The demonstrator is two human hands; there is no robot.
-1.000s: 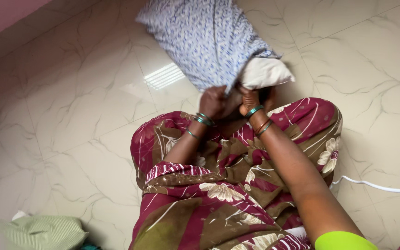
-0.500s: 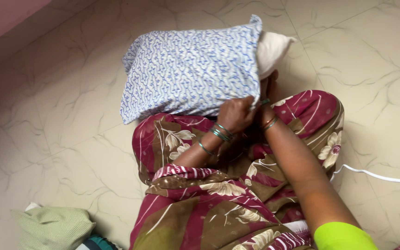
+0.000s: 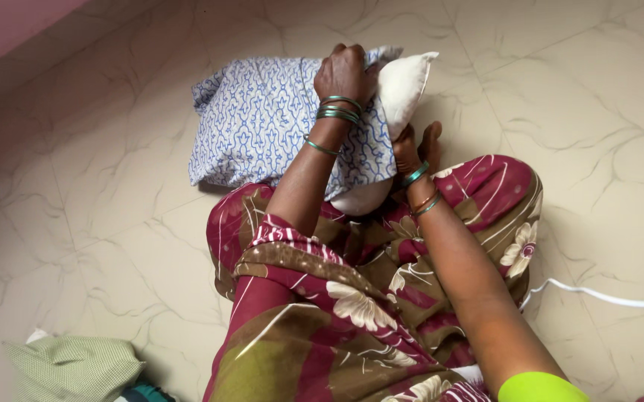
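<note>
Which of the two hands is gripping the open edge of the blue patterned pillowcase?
The left hand, at the top: it clutches the pillowcase edge. The right hand sits lower, against the bare white pillow.

Bare floor [image 3: 575, 112] right of pillow [image 3: 262, 119]

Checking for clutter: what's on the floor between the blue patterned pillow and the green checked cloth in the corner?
In the head view, only bare marbled floor tile lies between the blue patterned pillow and the green checked cloth.
</note>
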